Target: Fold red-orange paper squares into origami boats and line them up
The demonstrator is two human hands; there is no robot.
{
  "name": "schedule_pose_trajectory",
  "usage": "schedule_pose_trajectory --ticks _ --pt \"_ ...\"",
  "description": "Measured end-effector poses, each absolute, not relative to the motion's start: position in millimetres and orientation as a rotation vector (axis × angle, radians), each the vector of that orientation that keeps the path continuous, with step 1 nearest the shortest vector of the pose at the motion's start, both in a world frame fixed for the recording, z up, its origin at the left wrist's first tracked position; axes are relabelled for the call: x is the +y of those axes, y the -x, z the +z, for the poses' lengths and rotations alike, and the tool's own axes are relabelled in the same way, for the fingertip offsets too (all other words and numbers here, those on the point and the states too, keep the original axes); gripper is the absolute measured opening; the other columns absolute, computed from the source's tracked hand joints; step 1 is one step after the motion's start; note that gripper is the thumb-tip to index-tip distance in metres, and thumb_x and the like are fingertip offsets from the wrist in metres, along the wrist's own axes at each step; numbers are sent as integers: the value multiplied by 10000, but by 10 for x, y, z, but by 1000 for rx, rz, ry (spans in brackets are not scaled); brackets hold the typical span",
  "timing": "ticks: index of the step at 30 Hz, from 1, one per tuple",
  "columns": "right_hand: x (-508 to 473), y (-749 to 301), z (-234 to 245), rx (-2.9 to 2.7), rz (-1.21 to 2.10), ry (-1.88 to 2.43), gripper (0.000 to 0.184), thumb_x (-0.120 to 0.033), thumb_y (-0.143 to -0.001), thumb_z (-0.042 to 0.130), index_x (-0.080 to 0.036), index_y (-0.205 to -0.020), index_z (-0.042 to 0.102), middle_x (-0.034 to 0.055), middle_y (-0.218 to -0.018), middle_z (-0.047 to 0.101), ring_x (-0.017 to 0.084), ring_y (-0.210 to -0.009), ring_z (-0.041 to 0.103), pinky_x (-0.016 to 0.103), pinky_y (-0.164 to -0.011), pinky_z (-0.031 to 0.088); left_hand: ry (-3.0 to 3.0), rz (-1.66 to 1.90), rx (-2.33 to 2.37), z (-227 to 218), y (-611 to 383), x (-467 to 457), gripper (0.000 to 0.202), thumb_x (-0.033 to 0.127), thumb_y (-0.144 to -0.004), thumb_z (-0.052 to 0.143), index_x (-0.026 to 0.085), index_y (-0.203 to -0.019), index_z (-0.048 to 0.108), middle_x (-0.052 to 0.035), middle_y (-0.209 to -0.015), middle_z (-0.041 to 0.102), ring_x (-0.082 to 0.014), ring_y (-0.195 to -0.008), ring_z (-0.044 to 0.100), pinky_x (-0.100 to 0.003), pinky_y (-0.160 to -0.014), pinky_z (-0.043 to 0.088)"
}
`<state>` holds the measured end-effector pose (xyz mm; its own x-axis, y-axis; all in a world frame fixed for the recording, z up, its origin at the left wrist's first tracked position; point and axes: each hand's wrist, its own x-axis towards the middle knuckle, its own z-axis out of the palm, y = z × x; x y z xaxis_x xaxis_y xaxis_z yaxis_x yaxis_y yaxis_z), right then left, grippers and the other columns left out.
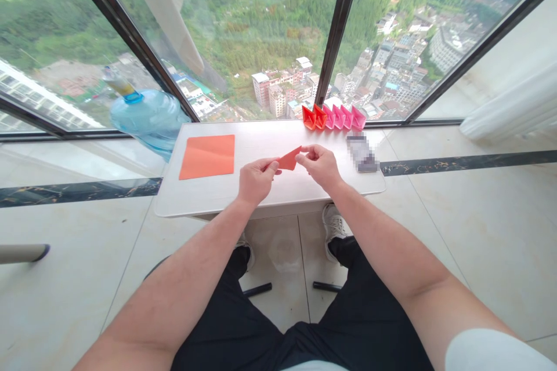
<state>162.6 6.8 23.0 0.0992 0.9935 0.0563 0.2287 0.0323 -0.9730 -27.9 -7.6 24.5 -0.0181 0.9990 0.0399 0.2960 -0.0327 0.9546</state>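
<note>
Folded paper (pixel 288 160): one piece, matte orange-red, creased into a small, flat, angular form with a pointed upper right corner. Held above the front middle of the desk (pixel 270 132), between the person's two hands.

Left hand (pixel 256 179): closed to a narrow pinch, thumb and fingers on the left end of the folded paper.

Right hand (pixel 321 164): fingers bent in a narrow pinch at the paper's upper right corner.

Desk: low, whitish top with a smooth, faintly sheened surface, rounded front corners and a thin pale rim.

Orange sheet (pixel 207 156): flat, roughly square, plain matte paper; lies on the left part of the desk, well apart from the hands. Whether it is one sheet or several cannot be told.

Orange folded shapes (pixel 314 118): two, paper, crisp-edged and peaked, standing at the far edge of the desk.

Pink folded shapes (pixel 344 118): several, of like form, set close together and continuing the same row to the right.

Blurred object (pixel 362 153): oblong, grey and dark, surface detail obscured; lies on the right side of the desk, near the right hand.

Water bottle (pixel 150 119): large, rounded, translucent blue plastic; beside the desk's far left corner.

Window (pixel 270 23): broad glass panes in dark, straight frames, beyond the desk.

Floor (pixel 435 208): pale, glossy tiles, crossed by a dark, veined band (pixel 470 162).
</note>
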Motion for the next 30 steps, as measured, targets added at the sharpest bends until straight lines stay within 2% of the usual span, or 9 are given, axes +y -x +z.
schedule_pose_trajectory --ticks 3,6,8,10,13,15,19,24,30 --pt "46 -1564 220 -1329 1096 1336 381 -464 -754 726 -176 -1001 691 -26 -631 626 125 -551 586 242 -501 487 -1536 1163 1470 219 244 -107 275 357 -825 667 199 -1019 779 -51 -916 788 -206 -843 737 -328 -784 581" --pt "23 -1526 228 -1363 1115 1263 355 -428 -752 728 -175 -998 692 19 -782 705 145 -674 641 248 -549 520 -1606 1141 1425 222 207 -140 181 315 -785 704 201 -911 768 -65 -1066 774 -213 -933 735 -338 -882 571" --pt "14 -1517 230 -1399 1070 1236 318 -393 -748 730 -178 -981 700 35 -869 729 151 -750 655 254 -606 538 -1597 1105 1358 228 188 -155 185 313 -776 715 193 -914 743 -76 -1157 748 -213 -934 741 -330 -867 577" --pt "8 -1515 228 -1443 1050 1210 291 -360 -746 728 -180 -974 706 35 -890 734 154 -784 663 268 -663 551 -1574 1064 1315 233 181 -160 300 315 -763 734 199 -1038 713 -76 -1178 738 -206 -887 749 -313 -805 587" --pt "-2 -1516 228 -1503 1033 1196 284 -321 -736 726 -184 -985 715 27 -886 732 152 -785 670 288 -723 559 -1555 1021 1248 239 185 -154 525 318 -752 754 238 -1257 637 -54 -1130 749 -199 -838 750 -294 -733 586" --pt "-8 -1517 231 -1528 1025 1191 291 -304 -731 727 -186 -997 721 24 -896 730 147 -768 669 295 -736 561 -1541 1008 1197 248 191 -148 563 341 -765 750 244 -1304 620 -49 -1091 758 -198 -817 747 -293 -713 582" --pt "-13 -1514 229 -1535 1027 1176 344 -284 -733 726 -188 -1063 728 24 -905 726 143 -746 669 293 -722 565 -1515 982 1196 281 196 -141 546 376 -756 764 208 -1263 652 -62 -1034 770 -209 -800 745 -294 -690 571" --pt "-4 -1509 200 -1526 1013 1173 399 -301 -737 734 -188 -1119 725 26 -900 729 143 -726 670 293 -701 572 -1483 992 1203 310 190 -135 523 370 -737 778 191 -1215 663 -93 -1175 737 -207 -812 749 -297 -699 575" --pt "1 -1516 206 -1536 1014 1189 391 -319 -741 733 -193 -1112 734 30 -900 737 145 -723 672 287 -688 576 -1423 984 1183 303 202 -112 550 369 -706 808 190 -1204 659 -100 -1235 710 -212 -835 750 -305 -715 590"
